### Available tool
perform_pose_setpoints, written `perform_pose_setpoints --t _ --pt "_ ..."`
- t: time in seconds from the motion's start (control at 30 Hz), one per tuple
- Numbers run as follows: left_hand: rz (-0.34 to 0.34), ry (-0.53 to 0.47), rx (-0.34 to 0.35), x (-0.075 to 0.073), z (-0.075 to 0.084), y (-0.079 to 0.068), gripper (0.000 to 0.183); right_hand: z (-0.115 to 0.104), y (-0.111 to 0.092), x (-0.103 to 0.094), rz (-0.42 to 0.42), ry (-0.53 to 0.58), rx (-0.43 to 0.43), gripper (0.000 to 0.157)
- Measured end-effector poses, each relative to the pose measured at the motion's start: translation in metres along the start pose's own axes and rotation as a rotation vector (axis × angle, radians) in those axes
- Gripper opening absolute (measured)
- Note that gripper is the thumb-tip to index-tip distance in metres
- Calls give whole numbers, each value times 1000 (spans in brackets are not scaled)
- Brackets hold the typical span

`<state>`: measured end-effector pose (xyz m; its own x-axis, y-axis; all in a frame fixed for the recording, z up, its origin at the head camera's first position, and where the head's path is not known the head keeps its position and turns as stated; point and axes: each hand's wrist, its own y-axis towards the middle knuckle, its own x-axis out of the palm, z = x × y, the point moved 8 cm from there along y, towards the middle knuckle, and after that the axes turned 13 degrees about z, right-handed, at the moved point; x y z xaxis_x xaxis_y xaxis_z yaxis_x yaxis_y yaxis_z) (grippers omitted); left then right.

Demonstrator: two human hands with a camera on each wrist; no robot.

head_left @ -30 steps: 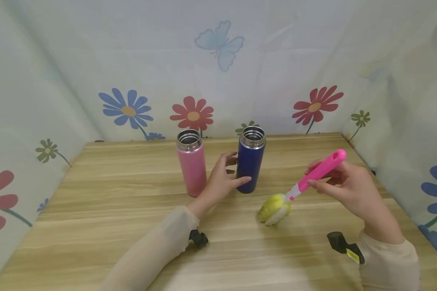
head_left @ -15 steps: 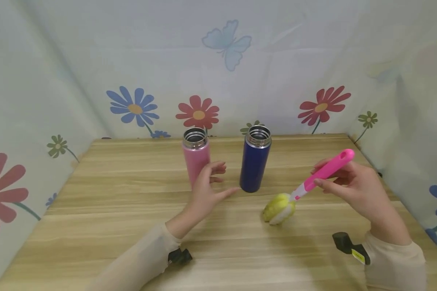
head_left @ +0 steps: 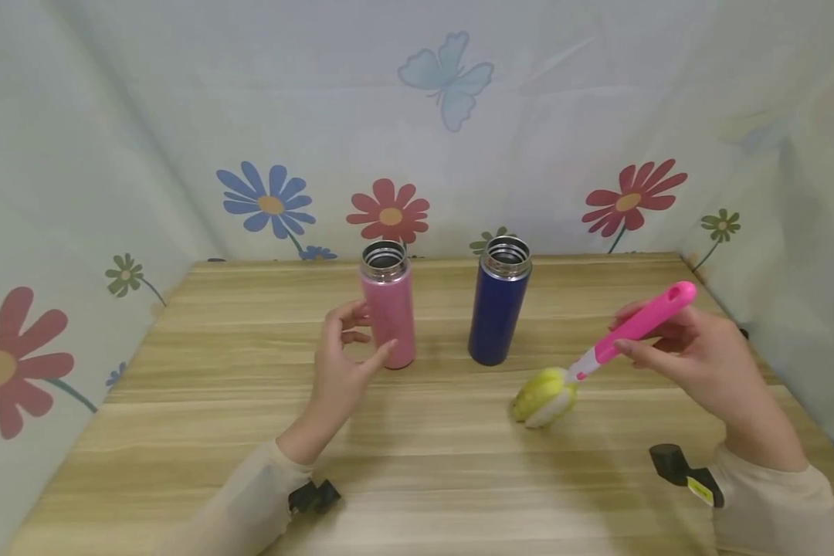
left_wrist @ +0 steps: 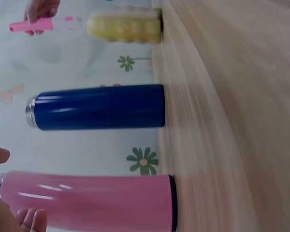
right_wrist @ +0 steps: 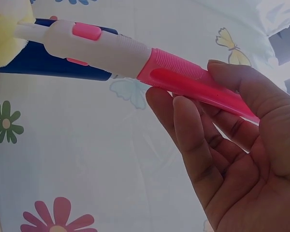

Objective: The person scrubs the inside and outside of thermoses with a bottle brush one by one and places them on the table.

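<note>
In the head view the pink bottle (head_left: 393, 316) stands upright and lidless on the wooden table. My left hand (head_left: 340, 363) is at its left side, fingers and thumb spread loosely around it with a gap at the palm. In the left wrist view, fingertips (left_wrist: 36, 221) overlap the pink bottle (left_wrist: 96, 200); whether they touch it I cannot tell. My right hand (head_left: 695, 359) pinches the pink handle of a sponge bottle brush (head_left: 642, 320) between thumb and fingers. Its yellow-and-white sponge head (head_left: 545, 398) points down, close to the tabletop. A dark blue bottle (head_left: 498, 309), also lidless, stands between the hands.
A light wood-grain table (head_left: 417, 479) carries both bottles. Behind and beside it hangs a pale cloth (head_left: 528, 139) printed with flowers and a butterfly. Each wrist wears a small black camera, such as the left wrist camera (head_left: 314, 496).
My left hand has moved left from the blue bottle to the pink bottle. The right hand keeps its hold on the bottle brush. The head view has shifted slightly, moving the scene right.
</note>
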<state>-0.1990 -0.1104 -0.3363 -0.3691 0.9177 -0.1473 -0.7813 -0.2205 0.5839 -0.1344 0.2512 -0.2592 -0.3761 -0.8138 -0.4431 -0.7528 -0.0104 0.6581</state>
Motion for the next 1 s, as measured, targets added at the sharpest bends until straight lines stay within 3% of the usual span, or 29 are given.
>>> perform_pose_setpoints --t 0.27,0.5,0.77,1.0 --pt "24 -42 -203 3 -38 10 72 2 -1 -2 -8 -21 16 37" --pt "-42 -57 -310 18 -60 14 83 2 -2 -3 -3 -16 20 37" --pt "-82 -79 -348 33 -71 19 84 0 0 -2 -2 -20 -5 36" --pt "-54 -95 -359 37 -73 21 77 -1 1 -2 -2 -37 -14 37"
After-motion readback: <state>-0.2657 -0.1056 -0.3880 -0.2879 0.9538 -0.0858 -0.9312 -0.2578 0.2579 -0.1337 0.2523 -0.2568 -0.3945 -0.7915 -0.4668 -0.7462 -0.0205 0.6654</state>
